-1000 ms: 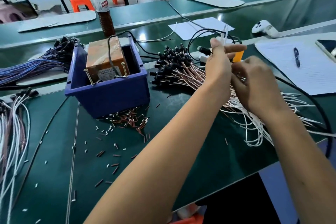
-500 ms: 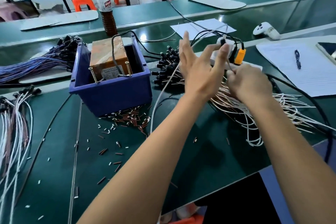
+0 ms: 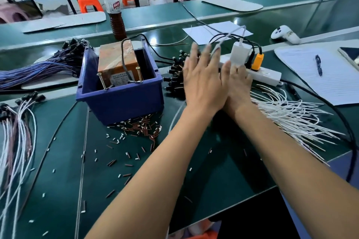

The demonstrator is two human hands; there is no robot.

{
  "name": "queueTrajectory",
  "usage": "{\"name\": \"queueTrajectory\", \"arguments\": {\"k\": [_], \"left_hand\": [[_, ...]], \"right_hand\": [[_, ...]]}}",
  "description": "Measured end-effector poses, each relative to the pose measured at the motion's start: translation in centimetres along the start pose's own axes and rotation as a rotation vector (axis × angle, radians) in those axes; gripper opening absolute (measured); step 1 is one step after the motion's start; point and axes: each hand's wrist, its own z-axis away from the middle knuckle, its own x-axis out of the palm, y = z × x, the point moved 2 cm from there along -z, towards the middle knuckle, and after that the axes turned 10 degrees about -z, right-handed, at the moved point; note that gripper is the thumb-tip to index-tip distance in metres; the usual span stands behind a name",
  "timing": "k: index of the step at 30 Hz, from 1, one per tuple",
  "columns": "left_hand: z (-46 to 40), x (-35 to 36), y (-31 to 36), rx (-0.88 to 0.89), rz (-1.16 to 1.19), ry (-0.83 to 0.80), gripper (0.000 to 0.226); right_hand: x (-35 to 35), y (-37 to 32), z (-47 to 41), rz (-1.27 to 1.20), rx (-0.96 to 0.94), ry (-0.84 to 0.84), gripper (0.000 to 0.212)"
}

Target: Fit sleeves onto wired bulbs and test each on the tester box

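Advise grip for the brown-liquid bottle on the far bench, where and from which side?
Probably grip the bottle around its labelled mid-body, coming from its near side: it stands upright, cylindrical, with open bench in front. The tester box in its blue bin sits well nearer.

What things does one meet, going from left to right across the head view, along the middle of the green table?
White and brown wired bulbs → blue bin holding the orange tester box → left hand → right hand → white power strip → lined paper with a pen.

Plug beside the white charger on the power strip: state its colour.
Orange plug, with a black cable on top, seen in the head view.
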Motion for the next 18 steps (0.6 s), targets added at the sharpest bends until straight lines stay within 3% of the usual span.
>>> {"name": "queueTrajectory", "arguments": {"k": [4,6,9,12,18], "left_hand": [[1.0,1.2,-0.8,0.069,-0.042,-0.279,0.052],[1.3,1.0,-0.9,0.069,-0.004,-0.309,0.051],[2.1,-1.4,-1.2,0.114,0.284,-0.097,0.042],[3.3,-4.8,-2.0,0.156,0.491,0.184,0.035],[6.1,-12.6,-8.8,-0.093,0.42,0.658,0.054]], "right_hand": [[-0.1,1.5,0.5,-0.004,0.025,-0.003,0.039],[-1.3,2.1,0.7,-0.092,0.075,0.097,0.034],[-4.2,1.5,1.6,-0.44,0.102,0.408,0.032],[-6.7,-1.8,3.7,-0.629,-0.042,0.689,0.033],[-6.5,-13.0,8.1,-0.921,-0.409,0.66,0.015]]}}
